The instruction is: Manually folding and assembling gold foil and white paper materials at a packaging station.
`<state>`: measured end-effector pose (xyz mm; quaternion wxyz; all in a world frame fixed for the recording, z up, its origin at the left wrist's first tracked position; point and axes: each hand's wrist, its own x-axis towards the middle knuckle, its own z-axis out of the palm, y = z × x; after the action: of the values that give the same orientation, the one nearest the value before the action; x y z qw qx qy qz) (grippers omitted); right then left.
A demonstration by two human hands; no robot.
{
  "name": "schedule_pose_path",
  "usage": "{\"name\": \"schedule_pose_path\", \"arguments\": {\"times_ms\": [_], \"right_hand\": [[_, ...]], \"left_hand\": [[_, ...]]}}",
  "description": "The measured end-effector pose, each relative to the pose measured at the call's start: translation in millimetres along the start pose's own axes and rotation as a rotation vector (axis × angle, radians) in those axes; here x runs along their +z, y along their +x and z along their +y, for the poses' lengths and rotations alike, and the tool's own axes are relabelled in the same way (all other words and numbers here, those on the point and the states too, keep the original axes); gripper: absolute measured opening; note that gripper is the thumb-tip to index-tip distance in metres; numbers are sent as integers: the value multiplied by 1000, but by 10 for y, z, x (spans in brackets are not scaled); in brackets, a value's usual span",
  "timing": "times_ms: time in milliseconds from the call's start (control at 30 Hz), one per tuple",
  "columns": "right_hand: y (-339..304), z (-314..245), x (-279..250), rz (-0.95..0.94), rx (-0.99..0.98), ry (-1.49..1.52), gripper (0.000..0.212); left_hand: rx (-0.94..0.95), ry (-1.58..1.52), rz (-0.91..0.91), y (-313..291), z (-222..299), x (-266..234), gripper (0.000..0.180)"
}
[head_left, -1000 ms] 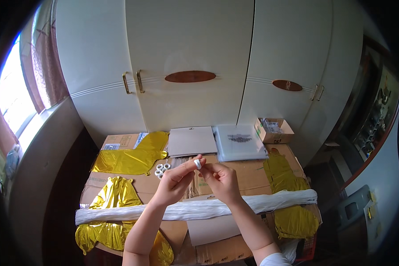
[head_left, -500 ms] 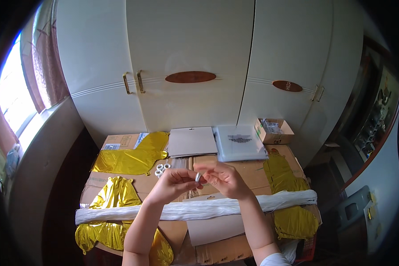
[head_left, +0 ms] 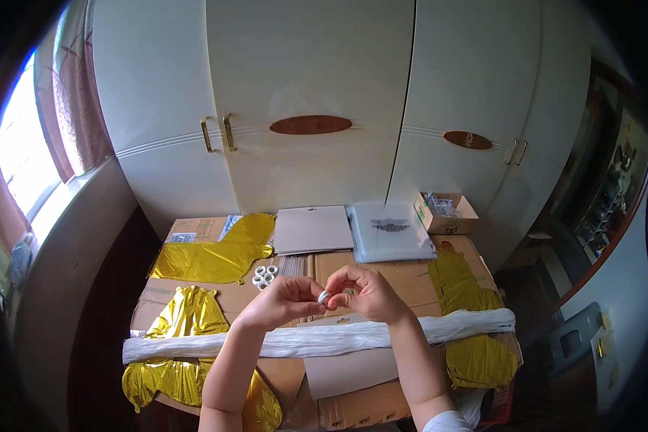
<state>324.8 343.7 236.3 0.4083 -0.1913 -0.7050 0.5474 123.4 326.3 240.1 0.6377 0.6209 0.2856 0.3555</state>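
Cardboard [head_left: 414, 277] spread under string bundle [head_left: 367, 338] | gold foil piece [head_left: 209, 261] laid beyond string bundle, leftward | left hand [head_left: 284, 299] and right hand [head_left: 371, 294] held just beyond string bundle, fingers nearly closed | small white ring [head_left: 323, 297] pinched there between both hands' fingertips

Both forearms are held bare and slanted inward from the lower edge, the left forearm [head_left: 227, 371] on one side and the right forearm [head_left: 417, 367] on the other. The wrists are bent toward each other. The left hand [head_left: 277, 302] is turned inward, its thumb and fingertips closed in a pinch; the right hand [head_left: 369, 294] is met there, its fingers curled and its thumb pointed leftward.
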Motion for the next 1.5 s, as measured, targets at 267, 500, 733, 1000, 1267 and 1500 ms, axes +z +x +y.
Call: {"name": "schedule_pose_path", "arguments": {"times_ms": [267, 500, 733, 1000, 1267, 1500], "right_hand": [[5, 35, 23, 31, 33, 1, 13], [8, -41, 63, 69, -15, -129, 10], [47, 78, 71, 188, -83, -145, 7], [93, 147, 172, 355, -151, -239, 9], [128, 214, 246, 373, -155, -256, 15], [137, 214, 158, 386, -178, -253, 23]], "left_hand": [[73, -6, -57, 3, 15, -5, 18], [127, 22, 19, -13, 52, -5, 32], [257, 239, 269, 43, -21, -46, 35], [417, 331, 475, 75, -50, -8, 28], [437, 565, 598, 31, 18, -83, 17], [13, 1207, 764, -173, -265, -958, 11]]}}
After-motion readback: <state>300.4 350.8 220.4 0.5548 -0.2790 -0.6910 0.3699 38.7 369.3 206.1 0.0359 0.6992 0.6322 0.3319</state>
